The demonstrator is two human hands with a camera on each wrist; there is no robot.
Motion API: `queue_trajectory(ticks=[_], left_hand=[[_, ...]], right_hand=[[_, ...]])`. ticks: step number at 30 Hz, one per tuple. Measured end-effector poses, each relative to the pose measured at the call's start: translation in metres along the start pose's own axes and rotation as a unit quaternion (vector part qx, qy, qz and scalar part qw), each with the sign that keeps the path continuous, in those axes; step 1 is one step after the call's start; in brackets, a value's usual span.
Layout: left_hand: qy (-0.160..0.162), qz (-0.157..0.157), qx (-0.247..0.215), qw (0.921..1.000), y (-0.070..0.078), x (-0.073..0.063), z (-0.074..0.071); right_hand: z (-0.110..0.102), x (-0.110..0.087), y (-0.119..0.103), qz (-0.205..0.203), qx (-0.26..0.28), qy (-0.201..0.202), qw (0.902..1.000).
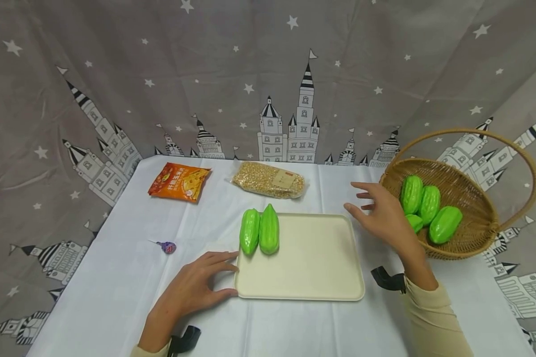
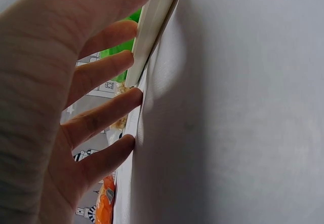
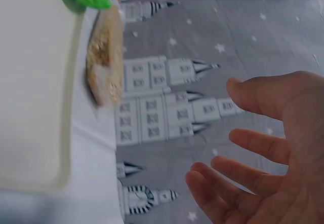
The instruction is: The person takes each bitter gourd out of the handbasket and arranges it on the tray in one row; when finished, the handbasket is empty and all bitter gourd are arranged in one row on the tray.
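Left grip point(image 1: 197, 281) touches cream tray point(image 1: 314, 258) bearing glossy green gourds point(image 1: 269, 231).

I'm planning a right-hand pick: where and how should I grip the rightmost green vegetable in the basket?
Probably around the middle of the rightmost green vegetable, from above: it's longer than wide, so its narrower width suits a pinch. Its top lies uncovered, while the basket encloses its sides.

The right sleeve point(image 1: 435, 317) is plain beige, creased; from its wrist end juts the right bracket point(image 1: 386, 279), black and bent; beyond that end the right hand point(image 1: 386, 213) is bare; well left of the right sleeve show the left sleeve point(image 1: 146, 353), also beige; the left bracket point(image 1: 189, 338), likewise black; the left hand point(image 1: 192, 285), bare too.
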State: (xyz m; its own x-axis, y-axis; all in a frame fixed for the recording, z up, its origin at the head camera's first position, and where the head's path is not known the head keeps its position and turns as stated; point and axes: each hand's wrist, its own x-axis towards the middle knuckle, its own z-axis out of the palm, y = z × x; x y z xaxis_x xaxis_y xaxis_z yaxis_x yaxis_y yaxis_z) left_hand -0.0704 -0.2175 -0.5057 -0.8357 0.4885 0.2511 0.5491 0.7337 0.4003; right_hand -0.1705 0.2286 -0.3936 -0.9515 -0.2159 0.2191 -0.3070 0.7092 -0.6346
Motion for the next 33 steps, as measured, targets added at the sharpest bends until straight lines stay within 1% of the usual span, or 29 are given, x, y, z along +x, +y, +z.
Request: queue_trajectory(ticks=[5, 8, 12, 15, 18, 21, 27, 33], left_hand=[[0.006, 0.006, -0.003, 1.0, 0.0, 0.001, 0.0], [0.007, 0.01, -0.005, 0.9999, 0.0, 0.001, 0.001], [0.009, 0.01, -0.002, 0.9999, 0.0, 0.0, 0.0], [0.007, 0.008, 0.0, 0.9999, 0.0, 0.0, 0.0], [0.006, 0.008, 0.001, 1.0, 0.0, 0.0, 0.001], [0.01, 0.014, 0.004, 0.9998, -0.001, 0.0, 0.002], [0.024, 0.022, 0.007, 0.9994, -0.001, -0.001, 0.003], [0.017, 0.012, 0.007, 0.9998, 0.001, -0.001, 0.003]], right_hand=[[-0.021, -0.01, 0.011, 0.004, -0.008, 0.03, 0.9995], [-0.032, -0.016, 0.021, 0.015, -0.006, 0.047, 0.9988], [-0.043, -0.021, 0.036, 0.035, -0.003, 0.051, 0.9981], [-0.048, -0.024, 0.045, 0.058, -0.015, 0.041, 0.9974], [-0.051, -0.026, 0.055, 0.081, -0.039, 0.028, 0.9956], [-0.053, -0.028, 0.063, 0.099, -0.061, 0.016, 0.993], [-0.061, -0.032, 0.079, 0.124, -0.084, -0.022, 0.9884], [-0.067, -0.033, 0.09, 0.144, -0.101, -0.062, 0.9825]])
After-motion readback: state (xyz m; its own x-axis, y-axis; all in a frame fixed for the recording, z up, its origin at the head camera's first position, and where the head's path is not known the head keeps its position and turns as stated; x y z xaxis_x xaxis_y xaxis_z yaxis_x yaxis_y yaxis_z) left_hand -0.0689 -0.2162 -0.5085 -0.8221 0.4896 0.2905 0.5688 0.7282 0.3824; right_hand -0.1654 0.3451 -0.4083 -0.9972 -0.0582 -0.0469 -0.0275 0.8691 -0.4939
